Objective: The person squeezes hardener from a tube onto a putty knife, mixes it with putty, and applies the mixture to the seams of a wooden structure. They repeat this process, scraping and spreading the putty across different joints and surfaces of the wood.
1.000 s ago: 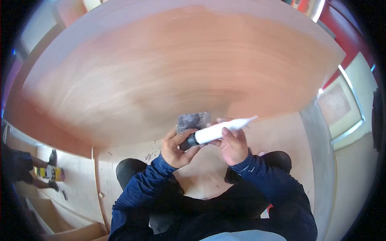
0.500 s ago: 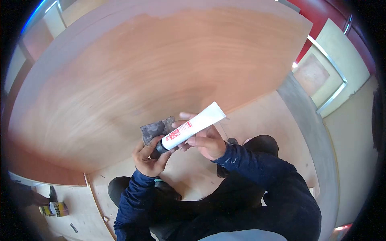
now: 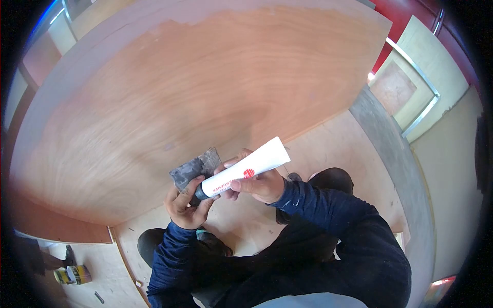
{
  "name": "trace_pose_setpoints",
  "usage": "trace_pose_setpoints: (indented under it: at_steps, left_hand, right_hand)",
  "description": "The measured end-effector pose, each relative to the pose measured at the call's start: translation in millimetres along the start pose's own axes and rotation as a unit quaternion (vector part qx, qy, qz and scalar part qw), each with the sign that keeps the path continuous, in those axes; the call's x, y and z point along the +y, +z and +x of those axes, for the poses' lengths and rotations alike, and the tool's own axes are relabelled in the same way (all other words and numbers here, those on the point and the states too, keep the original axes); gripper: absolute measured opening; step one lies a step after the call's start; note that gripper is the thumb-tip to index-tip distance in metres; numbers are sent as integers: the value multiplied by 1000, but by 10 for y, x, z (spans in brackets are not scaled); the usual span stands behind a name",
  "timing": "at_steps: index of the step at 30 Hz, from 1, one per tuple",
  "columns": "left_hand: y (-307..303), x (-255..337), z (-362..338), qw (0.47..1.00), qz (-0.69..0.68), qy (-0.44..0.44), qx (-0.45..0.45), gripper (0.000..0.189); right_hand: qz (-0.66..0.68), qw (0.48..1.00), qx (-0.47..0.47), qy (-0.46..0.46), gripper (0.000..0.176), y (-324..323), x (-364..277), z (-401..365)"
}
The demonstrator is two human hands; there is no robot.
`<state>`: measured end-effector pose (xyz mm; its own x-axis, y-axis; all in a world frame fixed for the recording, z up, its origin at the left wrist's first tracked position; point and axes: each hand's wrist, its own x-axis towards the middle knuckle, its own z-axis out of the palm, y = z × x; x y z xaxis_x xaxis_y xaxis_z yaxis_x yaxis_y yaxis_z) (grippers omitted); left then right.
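Note:
A white squeeze tube [image 3: 249, 168] with red print lies slantwise between my hands, its flat crimped end up to the right and its black cap [image 3: 200, 193] down to the left. My left hand [image 3: 186, 208] is closed, with finger and thumb at the cap. The same hand also holds a grey, smeared putty knife [image 3: 196, 168], whose flat blade sticks up behind the tube; its handle is hidden. Around the middle of the tube, my right hand [image 3: 264, 186] is closed, thumb in front and fingers behind.
A large curved plywood panel [image 3: 205, 92] rises in front of me. Plywood floor [image 3: 251, 226] lies under my knees. At lower left are paint-smeared cans [image 3: 77, 274], a small tool [image 3: 99, 297] and another person's foot [image 3: 69, 255]. Pale boards [image 3: 426, 77] lean at right.
The tube has turned about its length, so a red round logo now shows. Both hands have shifted slightly left, and the right thumb now presses on the tube's front.

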<state>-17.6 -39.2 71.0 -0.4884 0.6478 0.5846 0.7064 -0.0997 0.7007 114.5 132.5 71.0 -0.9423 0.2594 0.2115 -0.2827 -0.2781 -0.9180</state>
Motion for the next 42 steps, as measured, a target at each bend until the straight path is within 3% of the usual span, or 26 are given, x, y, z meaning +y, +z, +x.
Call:
trace_pose_setpoints:
  at_steps: [1, 3, 7, 9, 17, 19, 21, 23, 25, 30, 41, 42]
  left_hand:
    - [-4, 85, 50, 995, -17, 87, 36, 44]
    - [28, 95, 30, 995, -18, 90, 37, 44]
    - [60, 131, 7, 997, -26, 56, 37, 46]
    - [65, 129, 21, 997, -42, 51, 32, 46]
    - [0, 145, 32, 998, -47, -8, -28, 43]
    - [-6, 70, 19, 981, -166, -63, -75, 42]
    - [-18, 62, 19, 979, -176, -75, -72, 42]
    - [-8, 74, 5, 976, -187, -86, -72, 43]
    - [24, 98, -40, 943, -274, -181, -44, 43]
    - [-11, 47, -77, 928, -307, -207, -43, 44]
    - [80, -370, -201, 918, -306, -247, -50, 42]
    - [72, -217, -91, 910, -328, -251, -17, 42]
  right_hand:
    - [0, 1000, 1, 0, 23, 48, -78, -7]
    - [160, 976, 58, 133, 26, 99, -166, -16]
    - [112, 975, 118, 150, 25, 88, -209, 13]
    - [94, 990, 35, 102, 28, 80, -334, 10]
    - [91, 995, -24, 25, 33, -101, -145, -52]
    - [81, 996, -46, -8, 32, -184, -10, -56]
    - [-52, 996, -47, -45, 32, -243, 111, -99]
    - [-35, 994, -64, -84, 33, -97, -141, -25]
    - [-18, 989, -81, -123, 34, -52, -237, 21]
    - [-155, 960, -112, -205, 37, -36, -353, 66]
    - [-161, 961, -103, -200, 34, -71, -394, 50]
    - [-143, 966, -99, -190, 34, -90, -403, 49]
